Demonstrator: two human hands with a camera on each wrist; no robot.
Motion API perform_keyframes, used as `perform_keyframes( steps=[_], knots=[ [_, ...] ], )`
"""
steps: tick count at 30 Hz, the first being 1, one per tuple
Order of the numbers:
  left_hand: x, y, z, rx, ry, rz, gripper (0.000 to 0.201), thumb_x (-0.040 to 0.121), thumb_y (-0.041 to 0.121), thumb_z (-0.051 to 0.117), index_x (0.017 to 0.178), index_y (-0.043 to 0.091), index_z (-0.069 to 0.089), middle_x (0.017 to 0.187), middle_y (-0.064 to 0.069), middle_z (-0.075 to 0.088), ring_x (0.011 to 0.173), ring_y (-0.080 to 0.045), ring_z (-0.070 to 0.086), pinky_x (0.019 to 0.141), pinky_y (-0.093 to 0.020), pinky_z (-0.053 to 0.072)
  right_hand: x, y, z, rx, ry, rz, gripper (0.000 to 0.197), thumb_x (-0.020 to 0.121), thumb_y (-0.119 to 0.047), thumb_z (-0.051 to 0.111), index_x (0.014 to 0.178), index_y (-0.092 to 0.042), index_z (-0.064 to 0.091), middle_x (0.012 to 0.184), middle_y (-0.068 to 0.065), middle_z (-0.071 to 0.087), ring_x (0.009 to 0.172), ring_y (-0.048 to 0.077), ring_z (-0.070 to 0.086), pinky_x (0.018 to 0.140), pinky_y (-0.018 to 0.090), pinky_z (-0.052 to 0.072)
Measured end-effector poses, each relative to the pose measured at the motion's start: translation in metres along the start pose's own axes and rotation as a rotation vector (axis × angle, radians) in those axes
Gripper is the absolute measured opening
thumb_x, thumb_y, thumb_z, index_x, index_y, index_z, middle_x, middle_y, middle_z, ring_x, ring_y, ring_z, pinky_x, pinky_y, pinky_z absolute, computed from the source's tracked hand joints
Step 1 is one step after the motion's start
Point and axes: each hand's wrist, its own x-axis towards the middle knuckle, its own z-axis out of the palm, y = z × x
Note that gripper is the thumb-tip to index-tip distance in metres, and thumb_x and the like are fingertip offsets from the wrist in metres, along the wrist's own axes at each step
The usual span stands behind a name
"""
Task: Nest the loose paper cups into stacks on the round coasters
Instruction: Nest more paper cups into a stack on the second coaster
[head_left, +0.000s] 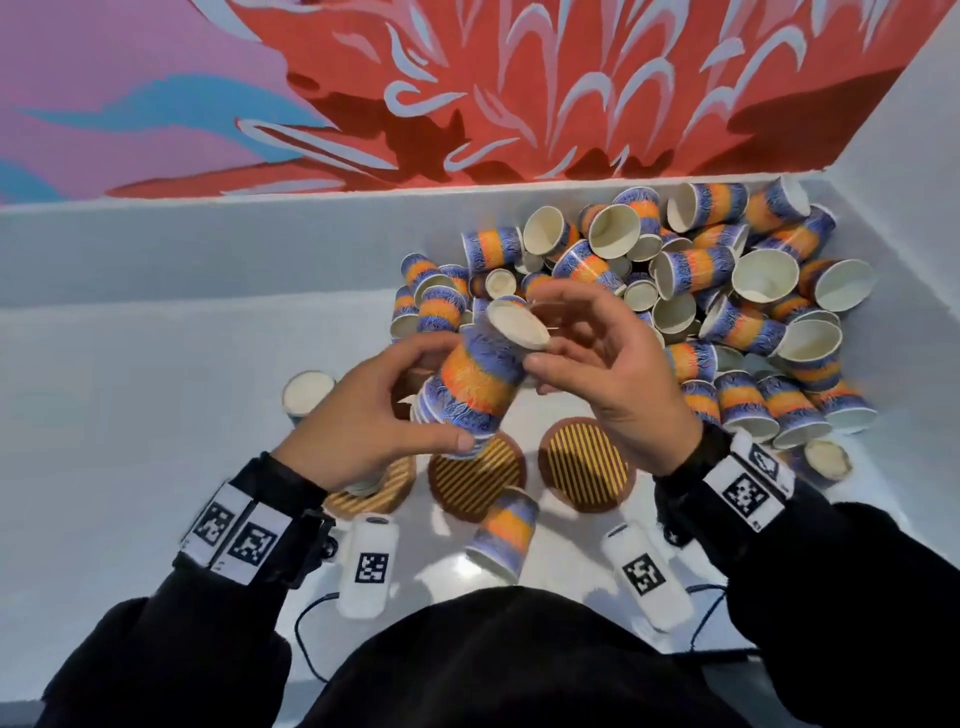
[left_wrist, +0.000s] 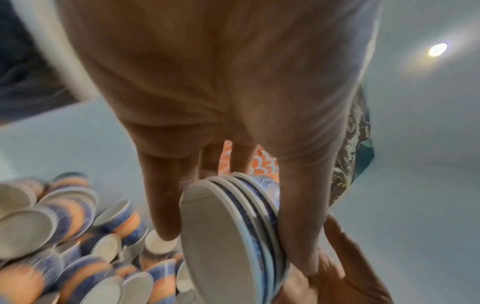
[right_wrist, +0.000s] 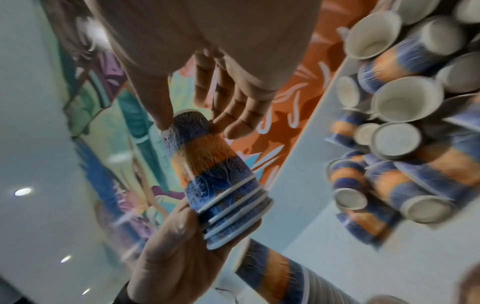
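Black sleeves (head_left: 171, 631), white wristbands (head_left: 236, 540) (black square-code markings)

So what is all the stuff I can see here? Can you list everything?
held stack of cups: a few nested, blue and orange, tilted in the air between both hands above the coasters
pile of loose cups: too many to count, blue and orange with white insides, far right corner of the table
round coasters: three, brown with yellow stripes, near edge in a row
lying cup: one, blue and orange, on its side in front of the coasters
white tagged blocks: two, white with black square codes, near the person
table: one, pale grey
wall painting: one, red, pink and blue
left hand: grips the stack's rim end
right hand: pinches the stack's base end
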Motion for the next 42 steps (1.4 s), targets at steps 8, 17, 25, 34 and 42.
perform_keyframes(
  steps=[8,17,25,34,42],
  knots=[
    [-0.024,0.014,-0.085,0.071,0.132,0.159,0.081,0.068,0.031,0.094,0.140,0.021,0.058,0.134,-0.003,0.070,0.123,-0.026,0.069,0.105,-0.058,0.053,0.045,-0.026,0.090,-0.133,-0.143,-0.121,0.056,0.086,-0.007,0.083,0.135,-0.014,0.058,0.122,0.001,0.068,0.091,0.020,0.060,0.082,0.049,0.055],
    [-0.034,-0.042,-0.118,-0.016,0.188,0.091,0.088,0.070,0.007,0.093,0.147,0.015,0.051,0.141,-0.004,0.067,0.130,-0.024,0.065,0.110,-0.056,0.051,0.066,0.009,0.146,-0.279,-0.197,-0.089,0.051,0.090,-0.008,0.079,0.138,-0.011,0.061,0.127,0.004,0.071,0.113,0.012,0.068,0.090,0.050,0.060],
    [-0.037,-0.067,-0.113,0.058,0.159,0.018,0.091,0.060,0.032,0.098,0.140,0.035,0.054,0.135,0.011,0.066,0.132,-0.014,0.062,0.118,-0.046,0.046,0.061,0.033,0.139,-0.430,-0.254,0.015,0.050,0.091,-0.015,0.082,0.137,-0.016,0.062,0.120,-0.003,0.069,0.097,-0.004,0.064,0.079,0.016,0.052],
    [-0.031,-0.008,-0.101,0.179,0.376,0.234,0.060,0.082,0.041,0.082,0.136,0.028,0.060,0.140,0.011,0.064,0.135,-0.016,0.058,0.113,-0.050,0.048,0.046,0.031,0.102,-0.420,-0.176,0.073,0.044,0.090,-0.017,0.084,0.130,-0.021,0.066,0.123,-0.002,0.071,0.103,0.016,0.070,0.083,0.021,0.056],
    [0.018,0.063,0.000,0.349,0.147,0.609,0.031,0.091,0.022,0.081,0.120,0.018,0.071,0.118,0.006,0.069,0.112,-0.008,0.064,0.095,-0.029,0.053,0.000,0.040,-0.018,-0.572,0.106,0.258,0.032,0.088,-0.017,0.084,0.118,-0.019,0.072,0.115,-0.004,0.075,0.105,0.016,0.071,0.098,0.039,0.057]
  ],
)
